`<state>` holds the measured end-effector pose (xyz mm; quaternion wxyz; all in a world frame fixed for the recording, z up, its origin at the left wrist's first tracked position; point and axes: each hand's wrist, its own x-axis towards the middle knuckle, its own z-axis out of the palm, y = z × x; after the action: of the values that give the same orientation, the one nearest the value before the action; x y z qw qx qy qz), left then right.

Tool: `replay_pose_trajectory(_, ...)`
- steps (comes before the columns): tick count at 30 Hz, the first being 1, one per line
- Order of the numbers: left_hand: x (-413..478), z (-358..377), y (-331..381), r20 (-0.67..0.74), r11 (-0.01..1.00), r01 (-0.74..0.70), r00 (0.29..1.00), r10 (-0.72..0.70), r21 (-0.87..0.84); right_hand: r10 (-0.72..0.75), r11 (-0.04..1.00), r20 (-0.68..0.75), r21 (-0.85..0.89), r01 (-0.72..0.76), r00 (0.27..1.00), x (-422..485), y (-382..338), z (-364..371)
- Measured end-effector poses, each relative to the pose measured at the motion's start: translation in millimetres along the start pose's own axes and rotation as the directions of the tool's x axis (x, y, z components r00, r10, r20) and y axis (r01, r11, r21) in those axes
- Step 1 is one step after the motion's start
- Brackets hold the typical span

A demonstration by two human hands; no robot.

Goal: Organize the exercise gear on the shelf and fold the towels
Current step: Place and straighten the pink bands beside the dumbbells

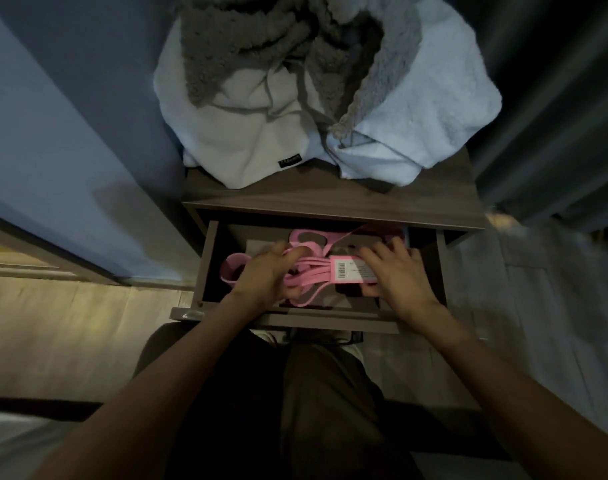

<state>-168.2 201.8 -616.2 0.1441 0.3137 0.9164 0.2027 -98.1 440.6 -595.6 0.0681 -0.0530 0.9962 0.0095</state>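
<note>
A bundle of pink resistance bands (313, 268) with a pink barcode label (347, 270) lies in the open drawer (211, 265) of a dark wooden nightstand. My left hand (264, 275) grips the loose loops at the bundle's left end. My right hand (392, 271) rests on the labelled right end, thumb under it and fingers spread over it. On the nightstand top sits a heap of unfolded towels: a white one (247, 133), a grey fuzzy one (247, 39) and a pale blue one (424, 109).
The nightstand top (330, 199) stands between a blue wall (70, 116) on the left and a dark curtain (552, 98) on the right. Pale wood floor (70, 323) lies at the left. My legs are right below the drawer front.
</note>
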Motion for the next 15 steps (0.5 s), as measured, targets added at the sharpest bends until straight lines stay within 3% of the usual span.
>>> replay_pose_trajectory(6, -34.8, -41.4, 22.5, -0.251, 0.993, -0.118, 0.961, 0.117, 0.01, -0.042, 0.999, -0.263, 0.018, 0.048, 0.964, -28.1, -13.4, -57.7)
replay_pose_trajectory(10, -53.1, -77.5, 35.5, -0.304, 0.992, -0.126, 0.946, 0.112, -0.026, -0.043, 0.998, -0.383, 0.019, 0.055, 0.923, -50.0, -25.6, -96.5)
replay_pose_trajectory(15, -74.2, -127.4, 62.3, -0.511, 0.978, -0.211, 0.841, 0.177, -0.007, -0.057, 0.996, -0.56, 0.026, 0.087, 0.826, -70.1, -35.7, -154.5)
